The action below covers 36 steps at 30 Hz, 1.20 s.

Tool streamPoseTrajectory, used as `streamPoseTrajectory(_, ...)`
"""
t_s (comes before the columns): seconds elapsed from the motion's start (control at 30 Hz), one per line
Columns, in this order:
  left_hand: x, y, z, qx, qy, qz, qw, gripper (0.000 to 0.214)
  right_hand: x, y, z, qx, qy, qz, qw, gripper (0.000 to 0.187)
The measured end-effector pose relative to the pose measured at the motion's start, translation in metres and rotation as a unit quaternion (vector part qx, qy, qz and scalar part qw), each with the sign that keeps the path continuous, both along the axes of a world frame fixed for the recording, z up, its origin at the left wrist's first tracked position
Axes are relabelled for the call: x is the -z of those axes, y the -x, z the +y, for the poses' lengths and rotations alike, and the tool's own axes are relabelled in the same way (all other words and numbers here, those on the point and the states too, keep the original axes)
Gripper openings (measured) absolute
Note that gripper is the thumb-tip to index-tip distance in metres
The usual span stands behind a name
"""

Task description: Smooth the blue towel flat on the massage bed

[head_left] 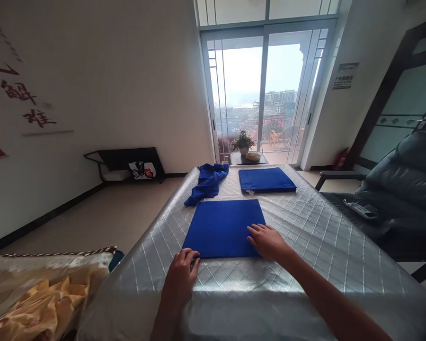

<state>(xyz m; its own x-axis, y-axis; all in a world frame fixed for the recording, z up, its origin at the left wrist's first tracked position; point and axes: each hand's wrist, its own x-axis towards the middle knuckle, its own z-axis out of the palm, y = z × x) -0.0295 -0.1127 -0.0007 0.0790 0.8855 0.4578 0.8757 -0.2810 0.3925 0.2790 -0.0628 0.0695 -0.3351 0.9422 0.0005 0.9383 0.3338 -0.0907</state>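
Note:
A folded blue cloth [223, 227] lies flat on the silver quilted table [305, 237] in front of me. My left hand [180, 277] pinches the cloth's near left corner, fingers curled. My right hand [268, 241] lies flat on the cloth's near right corner with its fingers stretched out. Farther back sits a second folded blue cloth [266, 180]. A crumpled blue cloth [208, 182] lies at the back left of the table.
A potted plant [244, 142] stands on a small dark table by the glass balcony door. A dark reclining chair [394, 189] is on the right. A yellow patterned cushion [39, 293] lies at the lower left. A black rack [128, 163] stands against the left wall.

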Motion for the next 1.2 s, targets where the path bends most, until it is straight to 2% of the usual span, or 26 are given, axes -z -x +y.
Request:
streamPoseTrajectory(0.07, 0.001, 0.001, 0.0, -0.01, -0.008, -0.001, 1.0, 0.026, -0.005, 0.003, 0.017, 0.01, -0.019, 0.003, 1.0, 0.05)
streamPoseTrajectory(0.13, 0.001, 0.001, -0.001, -0.015, -0.013, -0.004, 1.0, 0.026, -0.002, 0.007, 0.031, 0.028, -0.031, 0.017, 0.999, 0.049)
streamPoseTrajectory(0.27, 0.002, 0.002, -0.002, -0.033, -0.009, -0.004, 0.999, 0.026, 0.026, 0.01, 0.046, 0.07, -0.021, 0.042, 0.996, 0.058)
streamPoseTrajectory(0.37, 0.006, 0.003, -0.003, -0.044, 0.0, -0.003, 0.999, 0.027, 0.044, 0.009, 0.046, 0.06, 0.0, 0.048, 0.997, 0.063)
streamPoseTrajectory(0.43, 0.008, 0.005, -0.004, -0.045, 0.003, -0.01, 0.999, 0.028, 0.048, 0.008, 0.045, 0.051, 0.008, 0.052, 0.997, 0.064)
streamPoseTrajectory(0.7, 0.0, 0.008, -0.007, -0.038, -0.013, -0.103, 0.994, 0.032, 0.042, 0.006, 0.042, 0.05, 0.031, 0.054, 0.997, 0.066)
streamPoseTrajectory(0.97, -0.014, 0.011, -0.01, -0.027, 0.033, -0.207, 0.977, 0.035, 0.041, 0.005, 0.042, 0.049, 0.044, 0.052, 0.996, 0.066)
streamPoseTrajectory(1.1, -0.016, 0.009, -0.009, -0.023, 0.061, -0.199, 0.978, 0.039, 0.041, 0.004, 0.042, 0.049, 0.04, 0.053, 0.997, 0.066)
streamPoseTrajectory(1.2, -0.014, 0.008, -0.008, -0.044, 0.06, -0.173, 0.982, 0.042, 0.042, 0.004, 0.043, 0.048, 0.038, 0.054, 0.997, 0.066)
